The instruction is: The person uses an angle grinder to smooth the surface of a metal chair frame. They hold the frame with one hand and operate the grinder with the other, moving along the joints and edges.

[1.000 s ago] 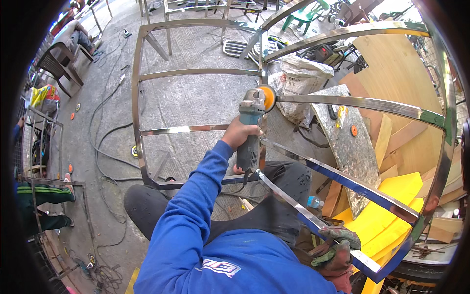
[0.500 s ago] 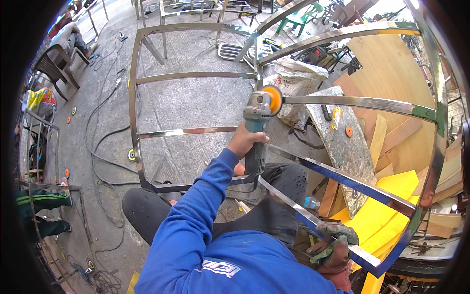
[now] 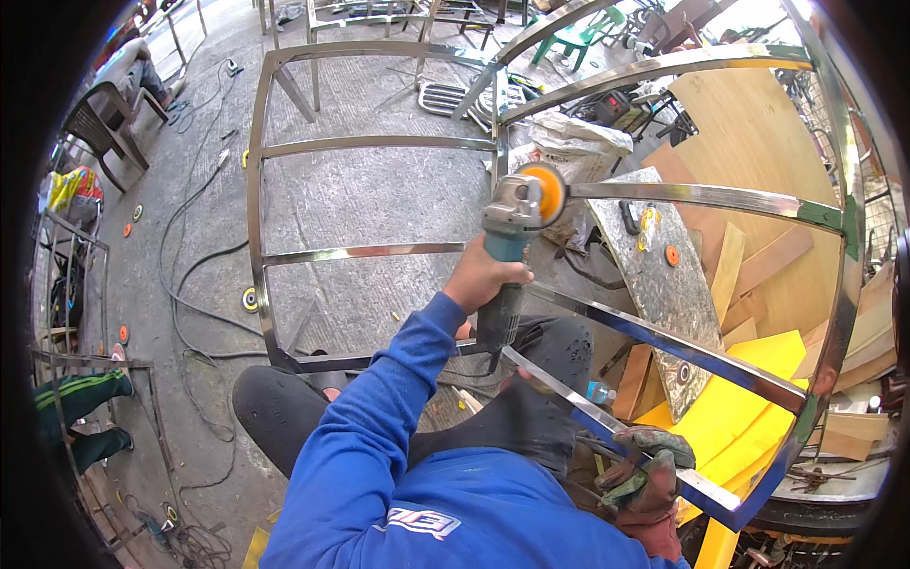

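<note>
My left hand (image 3: 482, 280), bare and in a blue sleeve, grips the teal body of an angle grinder (image 3: 507, 248). Its orange disc (image 3: 542, 192) is raised against the end of a curved bar of the shiny steel frame (image 3: 379, 251), which stands in front of me. My right hand (image 3: 645, 477), in a worn grey-green glove, is closed around the frame's lower bar at the bottom right. My dark-trousered knees sit under the frame.
Plywood boards (image 3: 758, 142) and yellow sheets (image 3: 730, 417) lie at the right beside a speckled metal plate (image 3: 654, 284). Black cables (image 3: 190, 275) and small discs dot the concrete floor. At the left are another person's green-trousered legs (image 3: 81, 408) and a brown chair (image 3: 95, 128).
My left hand has lifted the grinder up and to the right, bringing the orange disc to the curved bar. My right hand stays on the lower bar.
</note>
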`<action>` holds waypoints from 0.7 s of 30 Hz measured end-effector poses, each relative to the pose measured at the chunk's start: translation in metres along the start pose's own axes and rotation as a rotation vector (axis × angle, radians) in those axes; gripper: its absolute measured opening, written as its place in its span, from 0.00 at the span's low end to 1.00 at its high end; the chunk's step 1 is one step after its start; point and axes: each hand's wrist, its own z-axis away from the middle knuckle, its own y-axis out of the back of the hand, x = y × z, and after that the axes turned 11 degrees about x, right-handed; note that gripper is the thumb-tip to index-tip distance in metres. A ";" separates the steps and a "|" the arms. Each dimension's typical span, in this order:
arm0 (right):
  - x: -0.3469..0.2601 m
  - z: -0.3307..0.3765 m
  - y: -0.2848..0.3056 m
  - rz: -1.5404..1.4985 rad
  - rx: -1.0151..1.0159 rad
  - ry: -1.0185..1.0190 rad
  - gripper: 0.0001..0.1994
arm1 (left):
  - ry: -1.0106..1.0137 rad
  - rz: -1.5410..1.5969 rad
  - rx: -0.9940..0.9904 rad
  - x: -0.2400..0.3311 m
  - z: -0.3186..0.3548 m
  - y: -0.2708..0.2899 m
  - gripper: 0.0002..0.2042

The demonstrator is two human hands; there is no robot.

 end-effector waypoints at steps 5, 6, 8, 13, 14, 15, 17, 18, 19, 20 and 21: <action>0.006 -0.003 0.005 -0.013 -0.029 0.049 0.20 | -0.010 -0.002 -0.029 -0.002 -0.003 -0.005 0.21; 0.006 -0.002 0.006 -0.018 -0.017 0.003 0.20 | -0.002 0.045 -0.018 -0.008 -0.006 -0.005 0.19; 0.005 0.000 0.010 -0.034 0.001 -0.061 0.21 | 0.120 0.111 0.021 -0.020 -0.015 0.004 0.18; 0.003 -0.004 0.007 -0.033 -0.035 -0.031 0.22 | 0.253 0.160 0.083 -0.036 -0.020 0.015 0.16; 0.001 -0.003 0.004 -0.046 -0.023 -0.051 0.22 | 0.209 0.161 0.072 -0.033 -0.019 0.012 0.16; -0.002 -0.002 0.002 -0.059 -0.032 -0.079 0.22 | 0.176 0.155 0.063 -0.030 -0.017 0.008 0.16; -0.008 -0.002 0.000 -0.076 -0.032 -0.133 0.22 | 0.105 0.108 0.038 -0.020 -0.013 0.000 0.16; -0.009 -0.002 0.000 -0.073 -0.034 -0.129 0.22 | 0.066 0.068 0.022 -0.014 -0.011 -0.006 0.17; -0.009 -0.001 -0.001 -0.059 -0.023 -0.122 0.22 | 0.012 0.037 0.004 -0.006 -0.008 -0.011 0.18; -0.009 -0.002 0.000 -0.051 -0.021 -0.120 0.23 | -0.004 0.035 -0.009 0.001 -0.005 -0.017 0.19; -0.009 -0.002 0.001 -0.043 -0.018 -0.117 0.23 | -0.035 0.041 -0.026 0.009 -0.002 -0.023 0.21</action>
